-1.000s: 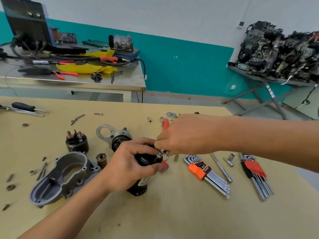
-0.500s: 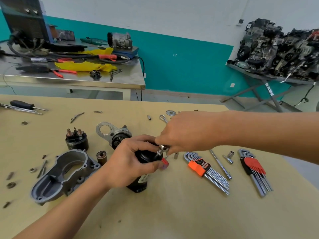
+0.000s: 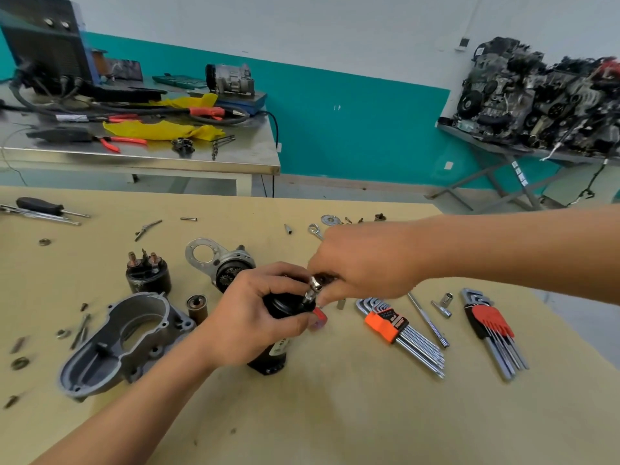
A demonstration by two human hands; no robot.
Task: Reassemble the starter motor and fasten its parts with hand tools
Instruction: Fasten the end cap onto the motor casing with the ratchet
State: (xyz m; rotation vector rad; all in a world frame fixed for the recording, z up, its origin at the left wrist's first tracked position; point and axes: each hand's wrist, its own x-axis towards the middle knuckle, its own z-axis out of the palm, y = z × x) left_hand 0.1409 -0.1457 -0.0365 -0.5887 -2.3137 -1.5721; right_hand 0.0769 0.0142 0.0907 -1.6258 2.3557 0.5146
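Gripping glossy black cylindrical motor body [image 3: 268, 360]; knurled chrome socket [image 3: 313, 287] above.

A steel workbench [image 3: 141, 161] stands against the teal wall. On it lie crumpled yellow cloth [image 3: 161, 129] and red-handled pliers [image 3: 117, 140]. Well right of it, a dark engine block [image 3: 543, 95] sits on a grey stand.

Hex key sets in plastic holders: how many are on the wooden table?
2. The orange-holder set lies right of the hands; the red-holder set lies further right, near the table edge. None appears hidden.
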